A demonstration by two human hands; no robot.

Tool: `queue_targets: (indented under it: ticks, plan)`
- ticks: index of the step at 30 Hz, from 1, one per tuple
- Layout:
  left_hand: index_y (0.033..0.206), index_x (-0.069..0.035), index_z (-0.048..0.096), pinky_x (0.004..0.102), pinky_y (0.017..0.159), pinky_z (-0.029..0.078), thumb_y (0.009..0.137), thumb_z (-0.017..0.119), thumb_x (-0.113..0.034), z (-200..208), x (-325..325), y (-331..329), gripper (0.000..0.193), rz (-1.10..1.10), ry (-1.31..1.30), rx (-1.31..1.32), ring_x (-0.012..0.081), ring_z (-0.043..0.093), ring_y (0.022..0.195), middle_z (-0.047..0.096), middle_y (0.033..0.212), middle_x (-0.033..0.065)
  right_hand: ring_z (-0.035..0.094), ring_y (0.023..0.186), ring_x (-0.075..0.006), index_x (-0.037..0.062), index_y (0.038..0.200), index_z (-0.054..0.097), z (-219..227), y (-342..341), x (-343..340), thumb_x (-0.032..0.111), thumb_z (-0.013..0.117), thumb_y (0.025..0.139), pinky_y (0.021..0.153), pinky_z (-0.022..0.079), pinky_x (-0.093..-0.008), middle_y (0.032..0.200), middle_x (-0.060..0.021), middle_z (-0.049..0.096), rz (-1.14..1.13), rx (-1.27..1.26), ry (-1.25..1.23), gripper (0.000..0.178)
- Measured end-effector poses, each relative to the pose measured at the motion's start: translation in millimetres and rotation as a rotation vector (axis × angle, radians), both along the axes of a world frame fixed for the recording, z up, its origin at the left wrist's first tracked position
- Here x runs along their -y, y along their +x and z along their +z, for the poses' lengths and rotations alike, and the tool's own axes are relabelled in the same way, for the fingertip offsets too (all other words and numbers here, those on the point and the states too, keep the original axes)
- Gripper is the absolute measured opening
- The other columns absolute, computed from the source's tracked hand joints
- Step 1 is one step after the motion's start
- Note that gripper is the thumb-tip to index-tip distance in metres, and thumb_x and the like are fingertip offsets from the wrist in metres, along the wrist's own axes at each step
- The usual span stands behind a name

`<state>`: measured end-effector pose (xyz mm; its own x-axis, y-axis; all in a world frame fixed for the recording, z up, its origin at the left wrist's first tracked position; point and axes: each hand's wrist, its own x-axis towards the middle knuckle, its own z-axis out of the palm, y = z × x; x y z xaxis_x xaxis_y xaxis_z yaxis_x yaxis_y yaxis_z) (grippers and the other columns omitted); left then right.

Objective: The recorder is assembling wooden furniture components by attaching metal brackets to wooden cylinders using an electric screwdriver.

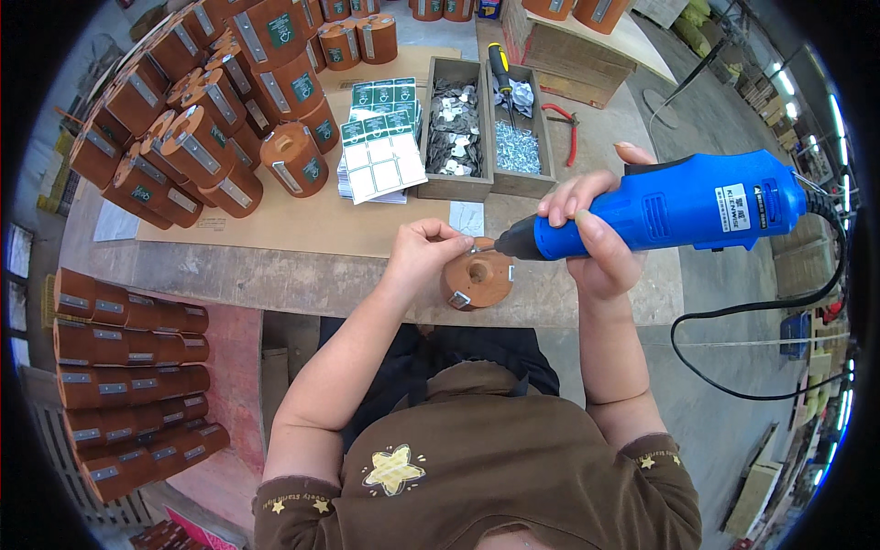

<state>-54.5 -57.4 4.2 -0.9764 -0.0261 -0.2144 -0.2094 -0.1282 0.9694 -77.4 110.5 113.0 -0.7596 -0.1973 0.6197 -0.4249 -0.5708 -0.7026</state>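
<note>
My right hand (591, 215) is wrapped round a blue electric screwdriver (660, 215), held level with its black nose pointing left. At the tip of its bit, the thumb and forefinger of my left hand (431, 252) pinch a small metal screw, mostly hidden by the fingers. Right under them, at the table's near edge, stands a brown-orange wooden cylinder (478, 284) with a round hole in its top. Metal plates are fixed to its side, one facing me and one at the right.
Many similar cylinders (197, 147) are piled at the left; more lie in rows (133, 348) at the lower left. Label sheets (385, 165) lie beside a wooden box of metal plates (456, 128) and another of screws (518, 147). Red-handled pliers (573, 137) and a yellow-black screwdriver (500, 69) are near.
</note>
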Motion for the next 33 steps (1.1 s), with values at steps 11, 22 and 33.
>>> queue_targets:
  ticks: [11, 22, 33]
  plan:
    - [0.068, -0.002, 0.058, 0.021, 0.055, 0.041, 0.071, 0.066, -0.01, -6, 3, -4, 0.012, -0.024, 0.027, 0.008, 0.0074, 0.052, 0.059, 0.059, 0.065, 0.0035, 0.052, 0.064, -0.0187, 0.0034, 0.122, 0.023, 4, 2, 9, 0.006, 0.055, 0.069, 0.067, 0.046, -0.0367, 0.068, -0.0078, 0.048, -0.106, 0.016, 0.154, 0.062]
    - [0.065, -0.003, 0.058, 0.0211, 0.056, 0.041, 0.069, 0.067, -0.009, -2, 3, -3, 0.011, -0.041, 0.124, 0.007, 0.0074, 0.052, 0.061, 0.059, 0.066, 0.0035, 0.056, 0.068, -0.0164, 0.0028, 0.117, 0.03, 1, -1, 15, -0.004, 0.061, 0.067, 0.067, 0.047, -0.0298, 0.07, -0.006, 0.054, -0.063, -0.031, 0.178, 0.059]
    - [0.065, -0.003, 0.058, 0.0209, 0.054, 0.04, 0.069, 0.067, -0.009, -3, 2, -3, 0.012, -0.036, 0.098, -0.011, 0.0071, 0.051, 0.058, 0.058, 0.064, 0.0029, 0.055, 0.067, -0.013, 0.0024, 0.116, 0.031, 6, -3, 20, -0.005, 0.062, 0.066, 0.063, 0.045, -0.0243, 0.07, -0.0061, 0.054, -0.026, -0.053, 0.243, 0.059]
